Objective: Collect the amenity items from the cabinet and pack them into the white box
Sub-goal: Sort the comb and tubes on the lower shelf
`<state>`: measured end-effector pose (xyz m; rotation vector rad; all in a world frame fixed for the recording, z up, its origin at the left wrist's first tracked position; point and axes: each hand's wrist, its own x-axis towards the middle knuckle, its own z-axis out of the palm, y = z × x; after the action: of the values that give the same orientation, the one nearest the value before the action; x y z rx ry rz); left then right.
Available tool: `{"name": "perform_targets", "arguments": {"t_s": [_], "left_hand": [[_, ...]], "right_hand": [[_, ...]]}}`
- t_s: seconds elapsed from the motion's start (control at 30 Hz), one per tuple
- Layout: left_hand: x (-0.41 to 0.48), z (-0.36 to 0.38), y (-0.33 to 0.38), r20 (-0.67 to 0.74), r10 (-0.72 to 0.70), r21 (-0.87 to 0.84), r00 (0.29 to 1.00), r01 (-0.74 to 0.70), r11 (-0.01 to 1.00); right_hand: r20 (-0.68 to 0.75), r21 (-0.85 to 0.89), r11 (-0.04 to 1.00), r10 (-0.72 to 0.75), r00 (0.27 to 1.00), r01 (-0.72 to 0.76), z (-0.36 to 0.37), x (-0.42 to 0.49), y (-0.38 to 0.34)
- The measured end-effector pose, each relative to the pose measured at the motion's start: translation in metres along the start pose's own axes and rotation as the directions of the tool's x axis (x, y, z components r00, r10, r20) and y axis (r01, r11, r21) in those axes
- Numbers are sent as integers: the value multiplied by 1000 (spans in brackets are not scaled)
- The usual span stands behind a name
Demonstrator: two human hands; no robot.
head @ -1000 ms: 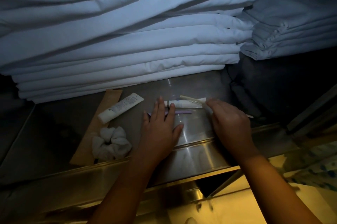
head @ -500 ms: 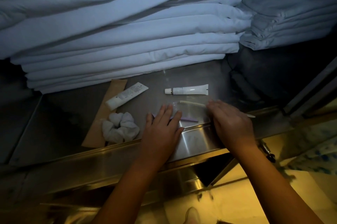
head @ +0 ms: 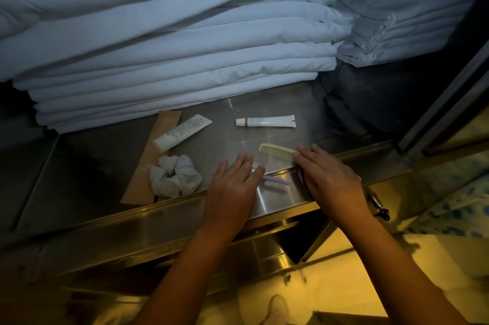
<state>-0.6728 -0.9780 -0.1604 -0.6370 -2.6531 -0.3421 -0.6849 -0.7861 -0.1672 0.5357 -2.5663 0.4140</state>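
Note:
Amenity items lie on the steel cabinet shelf point(head: 100, 165). My left hand point(head: 235, 187) lies flat, fingers straight, on a purple toothbrush point(head: 275, 180) at the shelf's front lip. My right hand point(head: 328, 179) rests with straight fingers on the right end of a cream comb point(head: 275, 151). Behind them lies a small white tube point(head: 266, 121). A larger white tube point(head: 182, 132) lies aslant on a brown paper sleeve point(head: 148, 165), with a white scrunchie point(head: 174, 179) in front of it. No white box is in view.
Stacked folded white sheets point(head: 172, 46) fill the back of the shelf, a second grey-white pile point(head: 402, 22) sits at the right. A metal door frame point(head: 444, 102) rises at the right. A latch point(head: 379, 205) hangs below the shelf lip. Yellow floor point(head: 344, 285) lies below.
Both hands slid toward the shelf's front edge, dragging the toothbrush and the comb along. The small white tube stayed behind and the comb's teeth now show.

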Motion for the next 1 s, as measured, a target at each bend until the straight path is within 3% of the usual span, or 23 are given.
{"name": "perform_targets", "arguments": {"t_s": [0.17, 0.33, 0.63, 0.7, 0.73, 0.83, 1.0], "left_hand": [[-1, -2, -1, -21, 18, -27, 1000, -19, 999], [-4, -10, 2, -76, 27, -14, 997, -28, 1000], [-27, -24, 1, -172, 88, 1, 981, -89, 996], [-29, -24, -4, -105, 143, 40, 984, -139, 989], [-27, -21, -4, 4, 130, 50, 992, -130, 990], [-19, -2, -5, 284, -31, 89, 958, 6, 996], [-13, 17, -13, 275, -80, 114, 958, 50, 992]], "right_hand": [[105, 6, 1000, 13, 994, -14, 2, 3, -1], [123, -4, 1000, 12, 992, -12, -1, 0, -4], [-121, -35, 994, -110, 987, 106, -16, -17, -27], [-135, -54, 992, -121, 983, 114, -17, -18, -34], [-130, -62, 992, -121, 984, 114, -15, -17, -37], [-73, -58, 994, -95, 993, 90, -2, -16, -42], [-11, 33, 996, -81, 997, 82, 10, -13, -33]]}}
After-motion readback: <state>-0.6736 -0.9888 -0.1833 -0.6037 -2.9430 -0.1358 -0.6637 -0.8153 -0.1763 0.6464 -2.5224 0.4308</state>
